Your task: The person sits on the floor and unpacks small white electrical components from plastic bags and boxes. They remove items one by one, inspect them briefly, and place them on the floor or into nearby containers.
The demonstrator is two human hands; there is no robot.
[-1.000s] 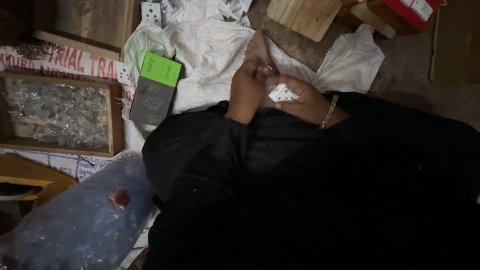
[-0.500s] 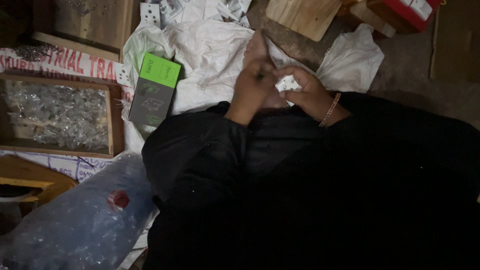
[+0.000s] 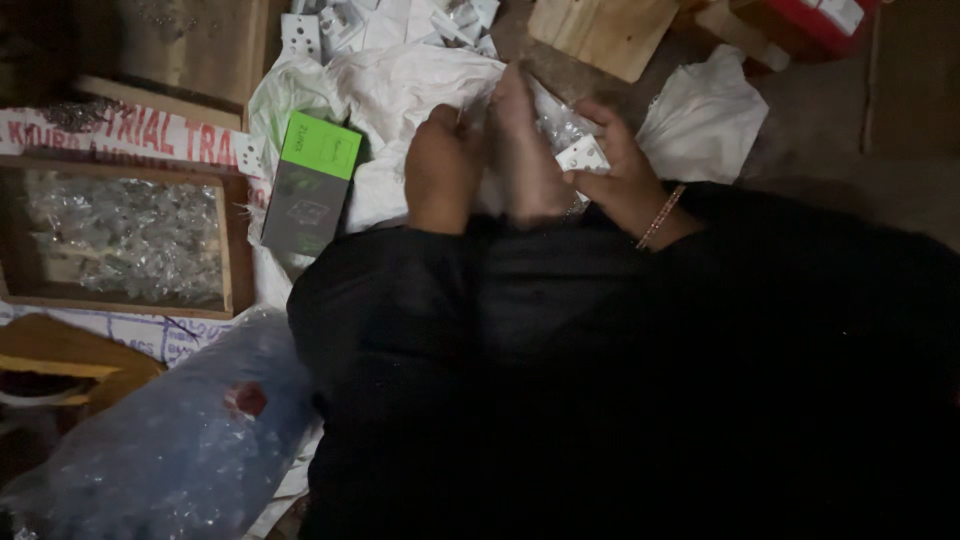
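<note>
My left hand (image 3: 440,168) is curled closed beside my bare foot (image 3: 522,160) and pinches the edge of a small clear plastic bag (image 3: 556,124). On the other side of the foot, my right hand (image 3: 622,180), with a thin bracelet at the wrist, holds a small white plastic part (image 3: 584,156) against that bag. Both hands rest over a white cloth sack (image 3: 400,90) in front of my black-clad lap. How much of the bag lies behind the foot is hidden.
A green and grey box (image 3: 312,182) lies on the sack at the left. A wooden tray (image 3: 232,240) of clear packets sits further left, a large clear plastic bag (image 3: 170,440) below it. Loose white parts (image 3: 330,22) and a wooden board (image 3: 600,30) lie beyond.
The hands have moved apart, one to each side of the foot. The white part went from lying in the right palm to being pinched at the clear bag, which the left hand has taken hold of.
</note>
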